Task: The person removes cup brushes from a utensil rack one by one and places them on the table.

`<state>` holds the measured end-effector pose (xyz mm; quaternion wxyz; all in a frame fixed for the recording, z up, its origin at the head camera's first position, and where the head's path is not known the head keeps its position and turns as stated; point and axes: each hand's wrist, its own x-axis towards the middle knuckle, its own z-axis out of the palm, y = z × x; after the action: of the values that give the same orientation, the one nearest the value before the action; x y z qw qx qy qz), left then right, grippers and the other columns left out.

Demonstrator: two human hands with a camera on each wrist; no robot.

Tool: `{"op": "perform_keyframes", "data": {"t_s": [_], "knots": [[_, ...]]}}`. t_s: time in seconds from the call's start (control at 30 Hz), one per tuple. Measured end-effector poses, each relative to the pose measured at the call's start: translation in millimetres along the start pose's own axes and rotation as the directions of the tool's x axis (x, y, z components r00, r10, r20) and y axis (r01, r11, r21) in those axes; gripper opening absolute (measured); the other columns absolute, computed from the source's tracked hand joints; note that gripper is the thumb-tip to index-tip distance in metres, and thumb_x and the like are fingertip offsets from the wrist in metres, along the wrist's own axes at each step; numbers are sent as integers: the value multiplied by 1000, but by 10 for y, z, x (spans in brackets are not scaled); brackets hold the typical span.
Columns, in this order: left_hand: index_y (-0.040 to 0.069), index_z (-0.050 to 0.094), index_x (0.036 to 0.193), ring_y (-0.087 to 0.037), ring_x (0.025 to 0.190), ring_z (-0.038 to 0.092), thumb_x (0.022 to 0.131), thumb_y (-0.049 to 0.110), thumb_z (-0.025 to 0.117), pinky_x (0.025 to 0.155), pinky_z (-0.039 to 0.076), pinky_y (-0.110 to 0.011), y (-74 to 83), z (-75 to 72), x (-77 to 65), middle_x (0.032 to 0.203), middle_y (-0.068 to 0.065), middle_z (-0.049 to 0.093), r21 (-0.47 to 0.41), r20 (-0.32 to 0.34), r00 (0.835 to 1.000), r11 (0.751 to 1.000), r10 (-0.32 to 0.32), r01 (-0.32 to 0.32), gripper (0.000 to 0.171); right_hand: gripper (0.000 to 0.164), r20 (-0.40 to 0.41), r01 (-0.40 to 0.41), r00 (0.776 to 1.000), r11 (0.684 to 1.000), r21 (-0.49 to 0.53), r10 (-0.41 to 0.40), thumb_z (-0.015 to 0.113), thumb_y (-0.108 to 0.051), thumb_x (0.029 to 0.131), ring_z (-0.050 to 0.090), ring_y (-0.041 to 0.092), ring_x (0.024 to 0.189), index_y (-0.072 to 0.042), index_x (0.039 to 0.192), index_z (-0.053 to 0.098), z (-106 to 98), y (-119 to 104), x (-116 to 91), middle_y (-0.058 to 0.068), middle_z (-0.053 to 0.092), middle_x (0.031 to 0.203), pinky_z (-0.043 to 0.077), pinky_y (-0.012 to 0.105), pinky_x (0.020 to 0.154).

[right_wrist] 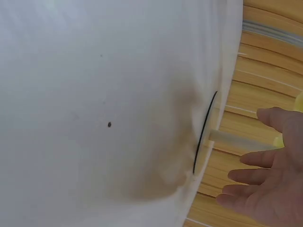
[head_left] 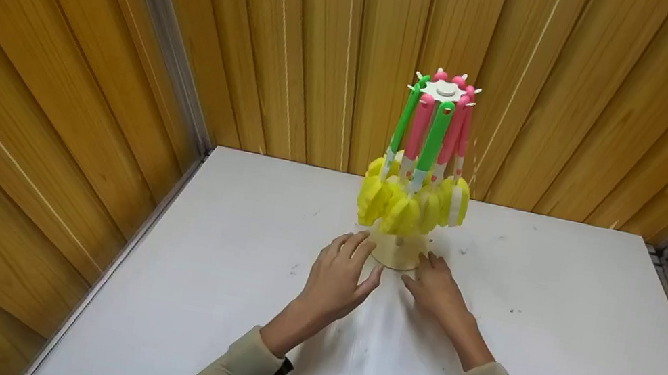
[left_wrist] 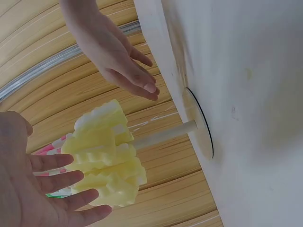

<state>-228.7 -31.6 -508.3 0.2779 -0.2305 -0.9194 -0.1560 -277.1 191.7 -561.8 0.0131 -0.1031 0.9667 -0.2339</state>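
Note:
A round-based stand (head_left: 396, 253) stands upright on the table, with its post showing in both wrist views. From the white hooks at its top hang several sponge brushes (head_left: 406, 214) with pink and green handles and yellow sponge heads. My left hand (head_left: 337, 277), fingers spread, is at the left front of the base. At the right front is my right hand (head_left: 441, 290), fingertips close to the base's edge. In the left wrist view, a gap shows between the right hand (left_wrist: 113, 54) and the post (left_wrist: 165, 135). Neither hand holds anything.
The white table (head_left: 213, 249) runs back to a wood-panelled wall (head_left: 328, 63) just behind the stand. Panelled walls with metal corner strips (head_left: 163, 27) also rise at both sides. Small dark specks (head_left: 515, 311) dot the tabletop.

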Motion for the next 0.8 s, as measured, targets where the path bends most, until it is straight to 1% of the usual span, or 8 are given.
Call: {"op": "perform_keyframes", "data": {"t_s": [0.1,0.23,0.4,0.63,0.73,0.8], "knots": [[12,67,123,-27,117,62,99,37,60,84,57,-44,8,-25,29,134,-7,63,-10,-36,999,1000,-1,1,36,66,-7,10,1000,1000,-3,-10,61,-27,102,33,55,140,19,144,40,46,32,97,40,37,149,32,61,113],[13,68,123,-26,116,62,99,37,59,80,58,-41,41,-57,78,134,-6,64,-30,-39,999,999,-21,20,35,64,-23,22,1000,999,25,-21,60,-25,102,34,54,140,20,143,39,110,69,219,40,37,149,30,61,114],[12,68,125,-25,118,62,99,37,58,81,58,-40,68,-63,126,134,-6,64,-52,-26,999,998,-31,30,37,66,-31,11,999,997,81,-8,59,-24,102,28,53,144,18,147,35,190,111,360,40,31,153,27,60,117],[13,66,127,-26,119,61,100,37,57,83,58,-40,64,-60,169,136,-6,63,-65,-21,999,997,-31,30,37,69,-84,57,995,995,81,-50,64,-16,100,34,47,144,7,155,30,293,176,552,34,31,157,31,56,116],[12,66,127,-26,119,61,101,37,56,85,57,-40,65,-66,187,136,-6,63,-76,-23,999,997,-28,26,38,68,-91,62,994,994,89,-54,63,-12,99,35,49,142,9,154,30,335,213,607,36,31,156,32,57,115],[12,66,127,-26,120,61,101,37,56,87,57,-40,69,-75,199,136,-6,63,-81,-25,999,996,-26,24,37,68,-77,38,997,993,114,-29,63,-12,99,34,48,143,11,154,29,361,232,631,36,30,156,31,57,116]]}}
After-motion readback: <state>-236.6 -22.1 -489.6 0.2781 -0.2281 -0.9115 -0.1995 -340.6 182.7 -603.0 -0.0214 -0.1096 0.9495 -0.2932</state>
